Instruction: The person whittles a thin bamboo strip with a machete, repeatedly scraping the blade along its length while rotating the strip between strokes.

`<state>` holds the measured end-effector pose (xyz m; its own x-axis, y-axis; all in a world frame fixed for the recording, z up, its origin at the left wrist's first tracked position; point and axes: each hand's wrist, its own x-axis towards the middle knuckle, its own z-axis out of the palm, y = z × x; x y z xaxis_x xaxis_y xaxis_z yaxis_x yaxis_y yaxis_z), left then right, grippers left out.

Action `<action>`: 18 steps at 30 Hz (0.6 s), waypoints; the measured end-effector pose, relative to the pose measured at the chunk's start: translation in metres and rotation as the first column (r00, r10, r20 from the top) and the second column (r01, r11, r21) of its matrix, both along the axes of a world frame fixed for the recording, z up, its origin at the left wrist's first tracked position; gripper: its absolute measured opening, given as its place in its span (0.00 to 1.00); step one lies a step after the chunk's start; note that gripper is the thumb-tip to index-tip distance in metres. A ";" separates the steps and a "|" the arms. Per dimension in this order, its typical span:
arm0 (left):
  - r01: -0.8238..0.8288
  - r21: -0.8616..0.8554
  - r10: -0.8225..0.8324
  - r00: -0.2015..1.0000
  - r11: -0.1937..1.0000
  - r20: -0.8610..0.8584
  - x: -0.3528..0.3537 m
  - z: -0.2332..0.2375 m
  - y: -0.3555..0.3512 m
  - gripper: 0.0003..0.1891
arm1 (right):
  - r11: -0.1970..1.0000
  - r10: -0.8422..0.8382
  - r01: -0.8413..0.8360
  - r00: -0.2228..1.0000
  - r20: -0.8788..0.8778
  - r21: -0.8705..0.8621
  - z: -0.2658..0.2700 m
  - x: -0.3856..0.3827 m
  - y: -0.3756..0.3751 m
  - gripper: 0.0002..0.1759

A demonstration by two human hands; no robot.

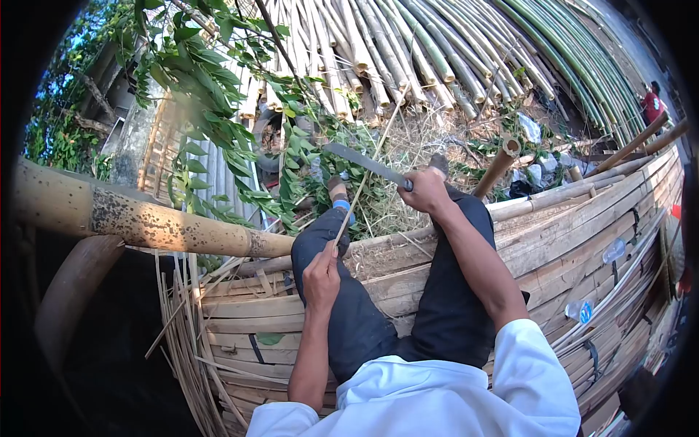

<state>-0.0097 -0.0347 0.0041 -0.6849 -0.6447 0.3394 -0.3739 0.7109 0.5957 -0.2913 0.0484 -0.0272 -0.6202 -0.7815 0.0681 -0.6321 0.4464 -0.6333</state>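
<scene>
My left hand is above my left thigh, its fingers pinched narrow on a thin strip. From there the strip slants up and to the right, away from me, its far end near the cut ends of the pale poles. My right hand is beyond my right knee, its fingers wrapped round the handle of a long knife. The blade points leftwards and away from me and crosses the strip between my two hands; I cannot tell whether metal and strip touch.

I am sitting on stacked slats, knees apart in dark trousers, my white shirt at the near edge of the view. Just left of me a bundle of thin strips hangs down beside the slats, and a thick pole reaches in from the left towards my knee. Leafy branches hang over the ground ahead, near a tyre. Past the knife, an upright post shows its hollow top. Two clear plastic cups lie on the slats to my right. Green poles lie farther off, and a person in red is at the far right.
</scene>
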 end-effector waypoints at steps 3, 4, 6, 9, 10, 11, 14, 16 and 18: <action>-0.010 -0.003 0.010 0.996 1.000 0.086 0.016 0.004 0.004 0.12 | 0.984 0.162 -0.150 0.978 -0.133 0.095 0.001 0.010 -0.003 0.11; -0.009 -0.005 0.009 0.997 1.000 0.072 0.019 0.003 0.005 0.12 | 0.984 0.162 -0.151 0.978 -0.132 0.089 -0.001 0.008 -0.005 0.11; -0.005 -0.013 0.005 0.998 1.000 0.057 0.025 -0.002 0.008 0.12 | 0.998 -0.053 0.052 0.997 0.064 0.021 -0.004 0.004 -0.008 0.11; -0.022 -0.006 0.022 1.000 1.000 0.011 0.028 -0.004 0.011 0.12 | 0.999 0.040 -0.041 0.998 -0.044 -0.003 -0.005 0.011 -0.005 0.12; -0.029 0.002 0.028 0.999 1.000 0.035 0.027 -0.003 0.012 0.11 | 0.993 0.115 -0.118 0.987 -0.111 -0.018 -0.001 0.015 -0.002 0.12; -0.035 0.011 0.035 0.998 0.999 0.060 0.027 -0.002 0.013 0.11 | 0.981 0.182 -0.166 0.965 -0.188 0.098 0.003 0.017 0.001 0.13; -0.011 -0.005 0.011 0.998 1.000 0.060 0.026 -0.003 0.014 0.11 | 0.993 -0.098 0.091 0.989 0.107 0.068 0.001 0.005 -0.001 0.13; -0.013 -0.014 0.013 0.999 1.000 0.051 0.027 -0.007 0.014 0.11 | 0.990 -0.135 0.132 0.988 0.072 0.044 0.001 0.002 0.000 0.13; -0.012 -0.024 0.013 0.999 1.000 0.043 0.029 -0.007 0.014 0.12 | 1.000 0.019 -0.019 1.000 -0.003 -0.009 0.000 0.006 0.002 0.13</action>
<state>0.0193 -0.0210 -0.0033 -0.6913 -0.6450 0.3257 -0.4073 0.7201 0.5617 -0.2853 0.0503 -0.0270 -0.6050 -0.7925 0.0770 -0.6422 0.4285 -0.6356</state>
